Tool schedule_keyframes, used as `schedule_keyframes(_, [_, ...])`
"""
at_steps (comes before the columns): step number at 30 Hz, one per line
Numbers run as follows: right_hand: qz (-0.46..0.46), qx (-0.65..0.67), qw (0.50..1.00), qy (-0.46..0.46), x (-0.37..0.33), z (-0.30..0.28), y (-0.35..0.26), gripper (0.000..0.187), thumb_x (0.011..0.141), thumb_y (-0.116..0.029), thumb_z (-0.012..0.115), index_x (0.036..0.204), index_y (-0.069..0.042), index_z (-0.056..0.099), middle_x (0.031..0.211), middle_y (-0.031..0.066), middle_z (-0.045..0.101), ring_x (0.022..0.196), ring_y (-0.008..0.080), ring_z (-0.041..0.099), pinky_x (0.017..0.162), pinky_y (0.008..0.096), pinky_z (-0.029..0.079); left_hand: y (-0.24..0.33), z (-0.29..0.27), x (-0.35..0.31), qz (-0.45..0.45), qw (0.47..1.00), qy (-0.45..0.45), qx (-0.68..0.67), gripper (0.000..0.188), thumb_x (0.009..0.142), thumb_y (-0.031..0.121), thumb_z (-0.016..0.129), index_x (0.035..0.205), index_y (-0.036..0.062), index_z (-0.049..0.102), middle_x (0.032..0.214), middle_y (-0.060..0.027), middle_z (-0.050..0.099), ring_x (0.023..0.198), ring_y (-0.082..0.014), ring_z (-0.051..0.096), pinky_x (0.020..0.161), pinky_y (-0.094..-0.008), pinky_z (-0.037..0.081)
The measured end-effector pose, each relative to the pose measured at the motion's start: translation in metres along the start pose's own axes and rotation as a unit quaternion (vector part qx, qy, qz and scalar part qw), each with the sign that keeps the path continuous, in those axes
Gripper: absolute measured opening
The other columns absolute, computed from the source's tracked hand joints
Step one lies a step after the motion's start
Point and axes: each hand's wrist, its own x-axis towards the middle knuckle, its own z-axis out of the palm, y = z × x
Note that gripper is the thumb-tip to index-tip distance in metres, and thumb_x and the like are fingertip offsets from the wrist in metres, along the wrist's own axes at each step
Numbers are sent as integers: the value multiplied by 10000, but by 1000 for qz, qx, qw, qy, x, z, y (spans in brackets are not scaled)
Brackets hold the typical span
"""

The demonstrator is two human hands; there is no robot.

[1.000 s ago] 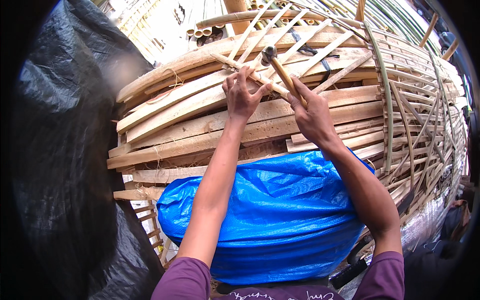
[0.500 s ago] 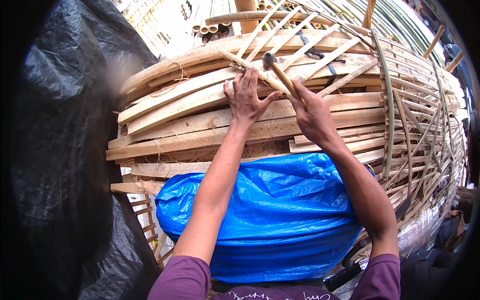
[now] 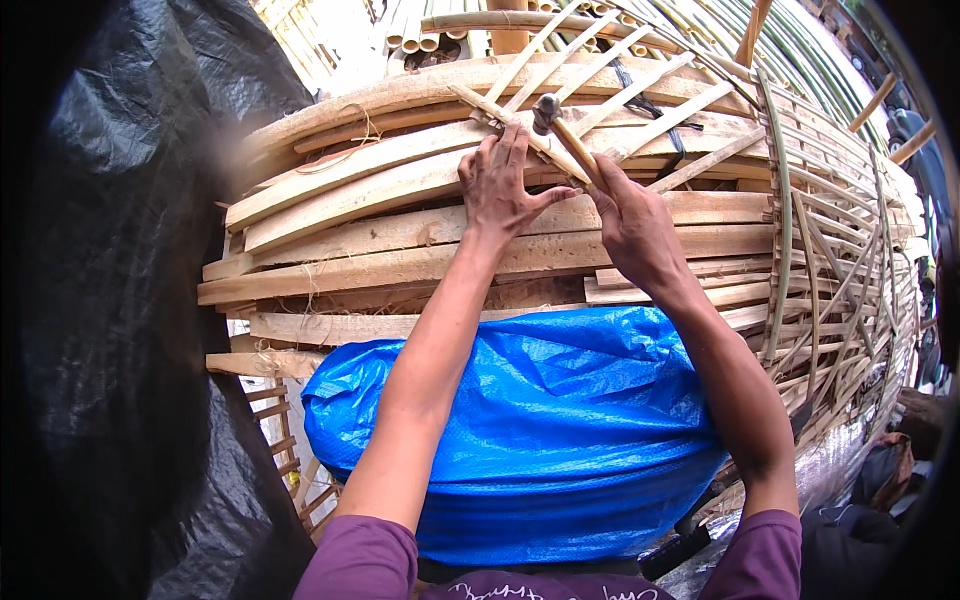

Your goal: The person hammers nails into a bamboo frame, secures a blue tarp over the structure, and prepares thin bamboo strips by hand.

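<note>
Right hand (image 3: 640,225) fisted round the hammer (image 3: 565,140) handle, head raised just over a thin bamboo slat (image 3: 520,125) that the left hand (image 3: 505,190) pins flat-fingered on the curved bamboo frame (image 3: 400,215), several slats already crossed, fastening looks unfinished

**Count at the frame**

Two hands: left hand (image 3: 500,190), right hand (image 3: 632,225). One hammer (image 3: 562,135). One blue tarp (image 3: 530,420). One black sheet (image 3: 120,300). Many wooden planks (image 3: 400,265) and thin bamboo slats (image 3: 640,85), too many to count.
</note>
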Motion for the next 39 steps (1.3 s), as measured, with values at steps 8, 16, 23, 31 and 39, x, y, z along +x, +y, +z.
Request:
schedule_keyframes(8, [27,-14,999,-16,4,-1,-20,376,949,-100,544,1311,-1,517,946,291,644,836,431,644,727,445,491,-7,0,-7,0,1000,17,19,1152,590,903,545,1399,90,445,1479,-48,412,1284,-263,393,1015,-469,267])
schedule_keyframes(16, [-74,83,980,165,21,-22,-46,363,933,-50,557,1288,12,510,825,241,663,701,305,681,599,396,495,-4,-3,-1,5,1000,16,8,1114,613,874,567,1414,110,438,1488,-50,412,1291,-258,401,1013,-484,270])
schedule_keyframes(23, [11,5,998,69,3,-11,9,335,961,-110,514,1274,9,517,785,306,617,709,475,616,608,507,453,-4,-2,-3,-1,1000,15,8,1128,615,878,565,1415,93,438,1472,-55,433,1282,-262,406,1021,-480,268])
schedule_keyframes(31, [33,19,999,1,3,-6,-7,363,943,-108,543,1295,-27,505,875,310,631,825,474,629,702,491,473,-4,-1,-2,6,1000,26,-1,1168,590,909,545,1409,84,440,1465,-52,442,1270,-261,412,1010,-471,277])
schedule_keyframes(39, [-13,108,983,149,26,-28,-61,362,961,-138,561,1297,-4,536,755,188,670,558,235,608,506,335,451,-12,-3,-4,7,1000,24,13,1152,578,830,663,1421,82,424,1469,-54,443,1274,-242,409,1022,-458,274])
